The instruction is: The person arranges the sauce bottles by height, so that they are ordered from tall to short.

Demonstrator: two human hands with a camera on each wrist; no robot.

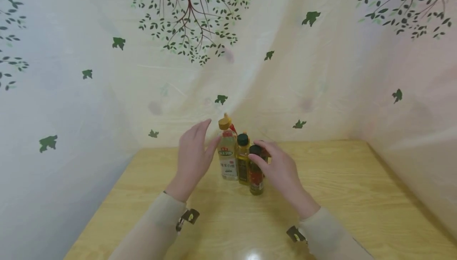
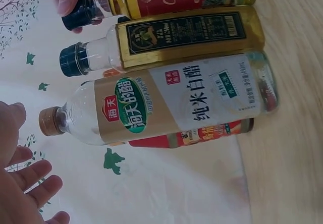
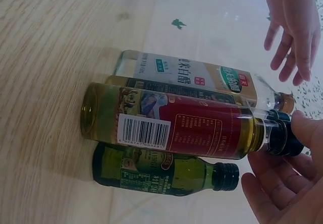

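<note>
My right hand (image 1: 282, 169) pinches the black cap of an olive oil bottle (image 1: 256, 176) with a red label, thumb on one side and fingers on the other. That bottle stands upright at the front right of a tight group. Left of it are a golden oil bottle (image 2: 192, 35) with a dark cap and a clear white vinegar bottle (image 2: 186, 100) with a tan cap. My left hand (image 1: 194, 149) is beside the vinegar bottle, fingers spread and apart from it in the left wrist view. A small green bottle (image 3: 161, 171) with a black cap stands near the right hand.
Behind the vinegar bottle, a red-labelled bottle (image 2: 212, 132) is mostly hidden; a yellow top (image 1: 227, 116) shows there in the head view. The bottles stand on a light wooden table (image 1: 332, 184), near its back edge. A pale curtain (image 1: 171, 81) with leaf prints hangs behind.
</note>
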